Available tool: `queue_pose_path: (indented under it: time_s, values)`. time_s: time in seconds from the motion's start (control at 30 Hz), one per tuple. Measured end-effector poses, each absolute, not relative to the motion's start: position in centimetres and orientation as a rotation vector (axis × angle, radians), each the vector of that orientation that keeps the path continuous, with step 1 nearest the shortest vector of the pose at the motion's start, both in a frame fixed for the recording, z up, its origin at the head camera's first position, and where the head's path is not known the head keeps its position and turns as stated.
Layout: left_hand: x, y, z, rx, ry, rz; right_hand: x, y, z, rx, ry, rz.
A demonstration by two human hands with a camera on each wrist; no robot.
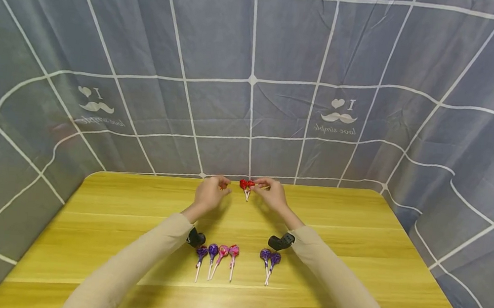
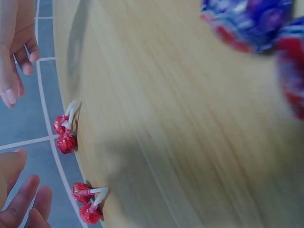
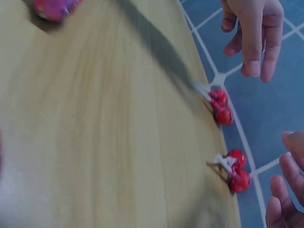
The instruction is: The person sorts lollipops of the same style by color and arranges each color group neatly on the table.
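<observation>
My left hand (image 1: 210,192) hovers at the table's far edge, fingers loosely bent and holding nothing. Opposite it, my right hand (image 1: 272,194) has its fingertips beside a pair of red-wrapped lollipops (image 1: 244,184), whose white sticks cross toward me. In the left wrist view, a second pair of red lollipops (image 2: 90,213) lies nearer my left hand's fingers (image 2: 24,202); the head view mostly hides this pair behind that hand. The right wrist view shows both pairs on the wood, apart from my right hand (image 3: 289,190).
Closer to me, two purple lollipops (image 1: 213,251) and two pink lollipops (image 1: 234,251) lie in a row on the wooden table (image 1: 331,301). Another purple pair (image 1: 275,259) lies to the right. A grey curtain (image 1: 216,106) with white lines hangs behind the far edge.
</observation>
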State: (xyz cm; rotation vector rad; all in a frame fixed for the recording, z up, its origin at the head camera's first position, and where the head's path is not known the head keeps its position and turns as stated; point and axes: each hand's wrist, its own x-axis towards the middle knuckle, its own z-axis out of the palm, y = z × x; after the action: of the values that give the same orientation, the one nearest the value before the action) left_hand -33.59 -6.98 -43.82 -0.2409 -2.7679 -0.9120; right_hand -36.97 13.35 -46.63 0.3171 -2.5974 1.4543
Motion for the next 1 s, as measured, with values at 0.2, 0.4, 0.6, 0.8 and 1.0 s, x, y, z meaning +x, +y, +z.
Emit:
queue_pose_path:
  time_s: [0.2,0.4,0.6,0.8,1.0]
  values:
    - [-31.8,-7.9,-43.6,-0.228,-2.783,-0.943,-35.1,14.2,-45.7,0.34,-2.623,1.457]
    - [-30.0,-9.5,-43.9,-0.178,-2.783,-0.989,-33.5,15.1,-44.7,0.417,-2.606,1.414]
    - [-28.5,-10.8,-44.2,-0.147,-2.763,-1.055,-31.8,15.7,-44.3,0.461,-2.614,1.417]
    - [-27.1,-11.8,-44.3,-0.142,-2.752,-1.098,-30.4,16.3,-44.2,0.469,-2.633,1.413]
    - [-25.8,-12.4,-44.3,-0.153,-2.75,-1.137,-29.0,16.8,-44.5,0.492,-2.638,1.401]
